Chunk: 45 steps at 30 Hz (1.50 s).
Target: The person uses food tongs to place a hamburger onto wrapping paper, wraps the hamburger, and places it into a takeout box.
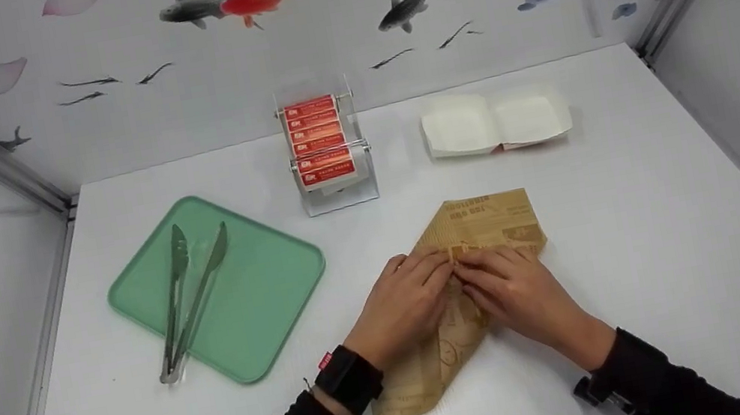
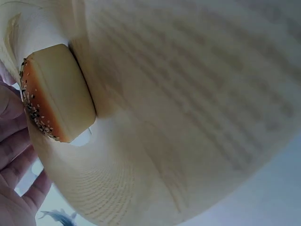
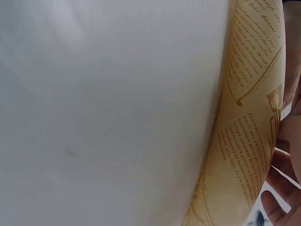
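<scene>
A sheet of brown printed wrapping paper (image 1: 492, 220) lies folded at the front middle of the table. Over its centre the fingertips of my left hand (image 1: 403, 302) and right hand (image 1: 529, 295) meet, pinching the folded edges together. Inside the fold, the left wrist view shows a bun (image 2: 63, 94) with black and white sesame seeds on its crust; in the head view paper and hands hide it. The right wrist view has the outer side of the paper (image 3: 244, 141) bulging upward, with the right fingers along its far side.
To the left, metal tongs (image 1: 182, 297) lie across a green tray (image 1: 266, 286). A clear dispenser (image 1: 341, 197) with a roll of red-and-white labels (image 1: 319, 142) stands at the back. Right of it is an opened white paper box (image 1: 495, 118). Printed walls (image 1: 325, 40) enclose the table.
</scene>
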Available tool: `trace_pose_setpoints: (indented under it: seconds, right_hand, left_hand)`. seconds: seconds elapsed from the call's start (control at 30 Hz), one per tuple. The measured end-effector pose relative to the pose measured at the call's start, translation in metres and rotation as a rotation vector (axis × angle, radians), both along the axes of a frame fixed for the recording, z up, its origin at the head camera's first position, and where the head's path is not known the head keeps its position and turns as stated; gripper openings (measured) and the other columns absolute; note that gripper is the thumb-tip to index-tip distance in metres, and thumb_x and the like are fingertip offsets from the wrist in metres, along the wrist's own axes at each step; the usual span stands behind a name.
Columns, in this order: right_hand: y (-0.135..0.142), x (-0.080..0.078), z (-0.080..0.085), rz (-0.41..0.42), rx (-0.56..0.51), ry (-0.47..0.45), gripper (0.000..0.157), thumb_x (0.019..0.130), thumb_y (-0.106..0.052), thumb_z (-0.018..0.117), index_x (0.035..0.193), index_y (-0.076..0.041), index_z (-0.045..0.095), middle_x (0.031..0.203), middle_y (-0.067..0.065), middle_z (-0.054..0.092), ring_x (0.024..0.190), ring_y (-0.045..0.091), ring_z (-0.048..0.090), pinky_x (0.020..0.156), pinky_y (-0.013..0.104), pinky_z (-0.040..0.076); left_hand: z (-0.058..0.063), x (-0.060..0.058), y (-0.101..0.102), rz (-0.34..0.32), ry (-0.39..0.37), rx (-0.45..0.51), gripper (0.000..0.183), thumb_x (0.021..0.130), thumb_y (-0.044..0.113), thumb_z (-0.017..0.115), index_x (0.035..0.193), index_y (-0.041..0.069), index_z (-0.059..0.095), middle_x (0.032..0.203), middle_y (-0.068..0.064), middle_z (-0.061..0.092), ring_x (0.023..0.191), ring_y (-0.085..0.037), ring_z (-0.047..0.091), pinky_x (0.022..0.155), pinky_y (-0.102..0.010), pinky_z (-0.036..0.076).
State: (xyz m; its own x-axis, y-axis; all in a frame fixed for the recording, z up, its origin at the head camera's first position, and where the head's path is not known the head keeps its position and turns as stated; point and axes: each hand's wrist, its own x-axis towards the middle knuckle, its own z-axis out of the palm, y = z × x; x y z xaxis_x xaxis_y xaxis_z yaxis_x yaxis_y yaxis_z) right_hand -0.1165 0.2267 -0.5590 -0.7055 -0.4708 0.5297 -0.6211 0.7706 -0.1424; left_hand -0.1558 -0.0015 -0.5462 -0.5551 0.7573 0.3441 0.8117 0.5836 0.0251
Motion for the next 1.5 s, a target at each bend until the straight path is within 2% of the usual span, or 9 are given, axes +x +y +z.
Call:
trace_pose_setpoints:
  seconds: [0.23,0.4,0.6,0.8,0.93,1.1,1.17,1.33,1.5]
  right_hand:
    - [0.001,-0.001,0.000,0.011,-0.050,0.024,0.039,0.083,-0.013,0.093,0.120,-0.008,0.082,0.120,0.005,0.078,0.109,0.024,0.073,0.094,0.043,0.060]
    - [0.003,0.000,0.002,0.015,-0.067,0.013,0.032,0.083,-0.013,0.093,0.114,-0.008,0.083,0.115,0.004,0.080,0.106,0.023,0.074,0.094,0.044,0.060]
    - [0.005,-0.001,0.003,0.030,-0.084,0.010,0.023,0.083,-0.011,0.092,0.105,-0.009,0.084,0.109,0.001,0.080,0.102,0.021,0.074,0.094,0.042,0.059]
    - [0.007,-0.005,0.007,0.059,-0.129,-0.028,0.020,0.083,-0.008,0.092,0.101,-0.009,0.084,0.106,0.002,0.080,0.100,0.019,0.075,0.092,0.039,0.061]
    - [0.013,-0.009,0.014,0.019,-0.215,-0.131,0.017,0.084,-0.006,0.091,0.098,-0.010,0.083,0.102,0.002,0.079,0.098,0.018,0.075,0.088,0.035,0.062]
    - [0.034,-0.029,0.026,-0.207,-0.336,-0.308,0.009,0.094,-0.006,0.082,0.102,-0.007,0.081,0.100,0.007,0.078,0.097,0.024,0.075,0.086,0.044,0.061]
    - [0.047,-0.042,0.029,-0.304,-0.354,-0.409,0.013,0.099,-0.011,0.077,0.110,-0.003,0.078,0.108,0.013,0.076,0.102,0.030,0.074,0.089,0.049,0.059]
    - [0.074,-0.070,0.027,-0.452,-0.256,-0.688,0.042,0.106,-0.024,0.066,0.136,0.005,0.064,0.132,0.030,0.063,0.120,0.047,0.064,0.098,0.060,0.053]
    - [0.082,-0.089,0.020,-0.489,-0.135,-0.780,0.060,0.102,-0.026,0.071,0.144,0.013,0.054,0.139,0.040,0.053,0.126,0.054,0.056,0.107,0.064,0.048]
  left_hand:
    - [0.001,0.003,0.002,-0.001,-0.023,-0.013,0.033,0.112,0.027,0.055,0.141,0.014,0.067,0.138,0.001,0.069,0.129,-0.016,0.066,0.105,-0.035,0.055]
    - [0.002,0.005,0.003,-0.012,-0.029,-0.009,0.034,0.113,0.028,0.055,0.143,0.018,0.065,0.139,0.000,0.067,0.128,-0.018,0.066,0.101,-0.036,0.056]
    - [0.004,0.008,0.004,-0.018,0.017,-0.035,0.036,0.112,0.028,0.056,0.145,0.018,0.066,0.144,0.001,0.065,0.133,-0.017,0.063,0.099,-0.035,0.056]
    - [0.005,0.011,0.009,-0.017,0.060,-0.085,0.038,0.111,0.025,0.056,0.146,0.014,0.066,0.149,0.000,0.066,0.141,-0.017,0.060,0.110,-0.036,0.054]
    - [0.006,0.011,0.012,-0.016,0.057,-0.097,0.038,0.109,0.022,0.059,0.145,0.013,0.067,0.148,-0.002,0.067,0.140,-0.017,0.062,0.113,-0.035,0.053]
    - [0.005,0.011,0.014,-0.026,0.040,-0.100,0.036,0.111,0.024,0.055,0.145,0.019,0.062,0.147,-0.002,0.066,0.139,-0.019,0.062,0.111,-0.036,0.055]
    - [0.005,0.012,0.014,-0.027,0.029,-0.104,0.036,0.111,0.024,0.053,0.146,0.021,0.061,0.146,-0.002,0.065,0.140,-0.020,0.061,0.111,-0.037,0.055]
    - [0.005,0.013,0.016,-0.014,0.020,-0.119,0.035,0.109,0.023,0.056,0.143,0.022,0.065,0.146,-0.001,0.064,0.141,-0.020,0.059,0.112,-0.036,0.053]
    - [0.005,0.015,0.018,-0.004,0.030,-0.132,0.037,0.107,0.021,0.059,0.142,0.021,0.066,0.149,-0.003,0.063,0.143,-0.021,0.059,0.114,-0.037,0.053]
